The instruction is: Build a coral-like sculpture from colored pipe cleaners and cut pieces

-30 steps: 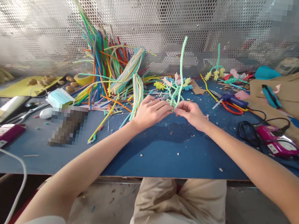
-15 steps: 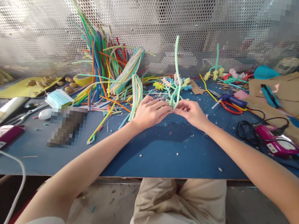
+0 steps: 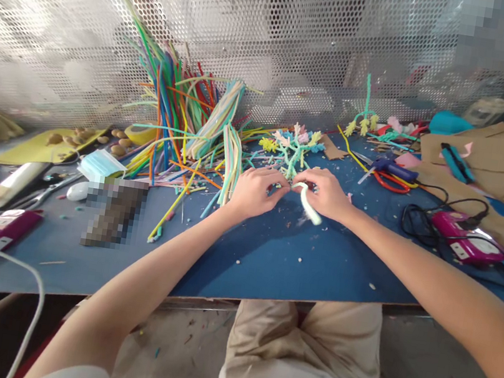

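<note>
A small branching tree of pipe cleaners (image 3: 293,157), with green stems and pink, yellow and blue blossoms, stands upright between my hands. My left hand (image 3: 257,191) is closed at the foot of its stem, thumb and fingers in a pinch. Against the same spot, the fingers of my right hand (image 3: 327,194) are pinched on a pale green pipe cleaner (image 3: 310,207). The free end of that pipe cleaner curves down toward me over the tabletop. Fingertips hide where it meets the stem.
Left of my hands lies a big heap of coloured pipe cleaners (image 3: 167,119). Scissors (image 3: 390,179), a purple power strip (image 3: 467,239) with black cables, and cardboard (image 3: 479,153) are on the right. A face mask (image 3: 100,165) lies left. Perforated metal (image 3: 276,28) rises behind the blue table (image 3: 269,261).
The pale green pipe cleaner stood straight up before; now it is bent down toward me in front of my right hand. Both hands stay at the stem's foot.
</note>
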Available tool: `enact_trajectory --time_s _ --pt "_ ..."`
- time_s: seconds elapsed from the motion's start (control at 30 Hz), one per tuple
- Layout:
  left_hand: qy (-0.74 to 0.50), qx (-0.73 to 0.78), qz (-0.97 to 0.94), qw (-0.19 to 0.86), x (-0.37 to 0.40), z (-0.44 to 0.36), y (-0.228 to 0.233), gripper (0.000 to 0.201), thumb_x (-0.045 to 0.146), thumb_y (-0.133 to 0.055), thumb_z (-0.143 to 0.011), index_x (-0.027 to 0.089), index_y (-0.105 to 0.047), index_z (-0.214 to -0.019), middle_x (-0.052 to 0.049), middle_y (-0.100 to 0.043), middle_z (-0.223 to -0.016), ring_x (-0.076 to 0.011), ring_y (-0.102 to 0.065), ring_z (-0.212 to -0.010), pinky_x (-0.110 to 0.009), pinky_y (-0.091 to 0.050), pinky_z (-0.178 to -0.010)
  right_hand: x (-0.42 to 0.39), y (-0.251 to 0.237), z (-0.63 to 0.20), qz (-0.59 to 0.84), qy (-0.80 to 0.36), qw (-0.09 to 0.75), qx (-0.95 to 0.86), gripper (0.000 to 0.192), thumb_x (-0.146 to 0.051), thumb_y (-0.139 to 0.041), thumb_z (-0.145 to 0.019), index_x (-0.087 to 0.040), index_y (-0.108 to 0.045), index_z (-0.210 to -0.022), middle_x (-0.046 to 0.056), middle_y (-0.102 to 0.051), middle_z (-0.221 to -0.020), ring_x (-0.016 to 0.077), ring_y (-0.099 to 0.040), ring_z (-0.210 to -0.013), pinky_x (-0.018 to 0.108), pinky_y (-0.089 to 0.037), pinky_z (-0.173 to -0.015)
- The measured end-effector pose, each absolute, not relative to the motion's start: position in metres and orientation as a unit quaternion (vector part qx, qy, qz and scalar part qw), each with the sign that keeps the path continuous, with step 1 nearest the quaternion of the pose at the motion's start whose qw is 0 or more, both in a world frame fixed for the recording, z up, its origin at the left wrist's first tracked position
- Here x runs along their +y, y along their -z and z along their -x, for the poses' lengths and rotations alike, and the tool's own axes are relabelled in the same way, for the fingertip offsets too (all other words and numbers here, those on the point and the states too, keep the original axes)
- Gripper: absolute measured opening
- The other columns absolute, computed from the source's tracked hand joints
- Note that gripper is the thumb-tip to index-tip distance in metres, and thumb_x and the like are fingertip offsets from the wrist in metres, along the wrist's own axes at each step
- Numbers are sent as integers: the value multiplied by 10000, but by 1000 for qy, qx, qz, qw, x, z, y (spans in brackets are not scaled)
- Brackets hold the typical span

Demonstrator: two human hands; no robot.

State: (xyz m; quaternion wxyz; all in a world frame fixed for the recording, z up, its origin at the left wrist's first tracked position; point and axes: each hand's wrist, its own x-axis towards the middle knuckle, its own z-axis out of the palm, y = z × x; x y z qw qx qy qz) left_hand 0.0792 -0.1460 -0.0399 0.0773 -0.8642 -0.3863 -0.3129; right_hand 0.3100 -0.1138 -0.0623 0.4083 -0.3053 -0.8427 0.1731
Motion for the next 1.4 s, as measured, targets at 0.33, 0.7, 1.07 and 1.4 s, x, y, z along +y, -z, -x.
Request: enact_trajectory --time_s 0.33,0.7,1.07,1.4 --pt "310 -376 861 145 -144 -77 46 221 378 -596 -1055 256 -778 -1079 -28 -814 -1062 -156 -766 -919 -297 -521 -751 -114 66 -305 345 -331 412 -776 202 -395 -683 -904 -210 -679 -825 16 -678 -732 182 -572 -675 335 -409 -672" --pt "284 -325 873 226 -140 -62 47 248 323 -546 -1084 325 -776 -1174 -4 -820 -1108 -148 -762 -945 -354 -466 -762 -119 61 -302 315 -502 401 -699 244 -434 -755 -837 -214 -671 -778 -16 -617 -677 142 -523 -637 320 -422 -650" --pt "263 -366 867 213 -149 -76 37 237 361 -531 -1086 271 -751 -1086 -15 -811 -1009 -200 -714 -902 -401 -412 -825 -120 59 -309 304 -304 402 -808 212 -412 -699 -927 -222 -694 -833 9 -665 -740 184 -584 -707 341 -423 -714" --pt "223 -367 876 220 -142 -76 45 226 349 -557 -1071 235 -742 -1007 -32 -808 -952 -222 -721 -912 -391 -416 -803 -113 67 -310 341 -267 371 -821 174 -379 -714 -916 -206 -729 -929 28 -712 -809 194 -617 -715 339 -438 -695"
